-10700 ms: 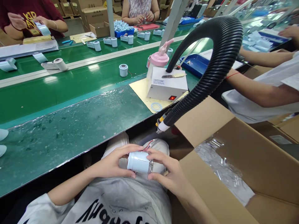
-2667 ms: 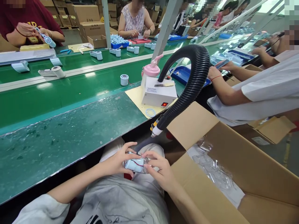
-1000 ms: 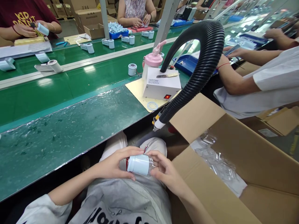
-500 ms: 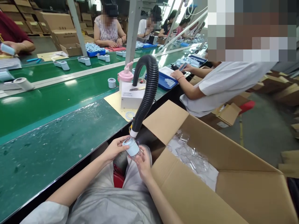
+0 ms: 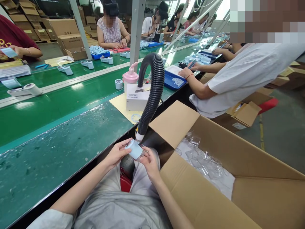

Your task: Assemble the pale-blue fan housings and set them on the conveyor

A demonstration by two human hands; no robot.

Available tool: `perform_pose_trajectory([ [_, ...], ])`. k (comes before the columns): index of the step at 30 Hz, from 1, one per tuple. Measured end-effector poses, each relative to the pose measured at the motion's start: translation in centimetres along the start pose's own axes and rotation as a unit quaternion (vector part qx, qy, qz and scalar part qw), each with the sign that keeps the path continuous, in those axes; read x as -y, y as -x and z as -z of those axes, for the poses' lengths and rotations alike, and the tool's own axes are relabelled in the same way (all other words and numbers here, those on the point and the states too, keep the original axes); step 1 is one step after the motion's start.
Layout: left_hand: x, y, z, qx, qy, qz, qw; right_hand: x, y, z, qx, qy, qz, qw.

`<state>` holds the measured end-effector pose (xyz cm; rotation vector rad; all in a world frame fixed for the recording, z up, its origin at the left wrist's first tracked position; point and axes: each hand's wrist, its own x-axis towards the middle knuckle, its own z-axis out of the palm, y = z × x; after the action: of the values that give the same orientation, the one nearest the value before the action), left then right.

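Note:
Over my lap I hold a light-blue cylindrical plastic housing (image 5: 134,151) tilted in both hands. My left hand (image 5: 116,156) pinches its upper left side between thumb and fingers. At the lower right end, my right hand (image 5: 150,163) grips a clear plastic piece (image 5: 143,154) that sits against the housing. The white nozzle (image 5: 139,137) of a black corrugated hose (image 5: 154,86) points down just above the housing; whether they touch I cannot tell. This hose arches out of a white box-shaped device (image 5: 135,101) on the bench.
An open cardboard box (image 5: 181,187) with clear plastic pieces (image 5: 202,159) stands at my right. The green bench (image 5: 59,152) borders a conveyor (image 5: 78,89) carrying light-blue parts. A pink bottle (image 5: 130,77) stands behind the device. A co-worker's arm (image 5: 201,90) is beyond, near a blue tray (image 5: 175,83).
The view has shifted slightly, so the scene sits a little further right. In my hands the housing has turned a little, showing more of its side. Both hands keep their hold.

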<state>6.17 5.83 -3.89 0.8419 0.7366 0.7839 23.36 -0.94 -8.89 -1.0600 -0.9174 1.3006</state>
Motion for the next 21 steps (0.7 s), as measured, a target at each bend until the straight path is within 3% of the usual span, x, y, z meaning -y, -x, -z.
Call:
perform_pose_trajectory([
  [3, 0.2, 1.6, 0.5, 0.014, -0.007, -0.003, 1.000, 0.9, 0.6, 0.6, 0.033, 0.037, 0.020, 0.999],
  [6, 0.1, 4.1, 1.0, 0.068, -0.055, -0.007, 0.996, 2.7, 1.8, 1.3, 0.088, 0.084, 0.034, 0.992],
  [10, -0.7, 7.0, 1.2, 0.141, -0.171, -0.079, 0.972, 5.9, 3.1, 1.8, 0.200, 0.227, 0.130, 0.944],
  [13, -1.7, 8.1, 0.9, 0.163, -0.249, -0.143, 0.944, 7.8, 3.5, 1.5, 0.234, 0.277, 0.168, 0.917],
  [16, -2.5, 8.8, 0.5, 0.171, -0.308, -0.161, 0.922, 8.7, 3.9, 1.0, 0.239, 0.264, 0.143, 0.923],
  [21, -3.2, 9.6, 0.2, 0.180, -0.336, -0.167, 0.909, 9.3, 4.5, 0.3, 0.234, 0.194, 0.032, 0.952],
])
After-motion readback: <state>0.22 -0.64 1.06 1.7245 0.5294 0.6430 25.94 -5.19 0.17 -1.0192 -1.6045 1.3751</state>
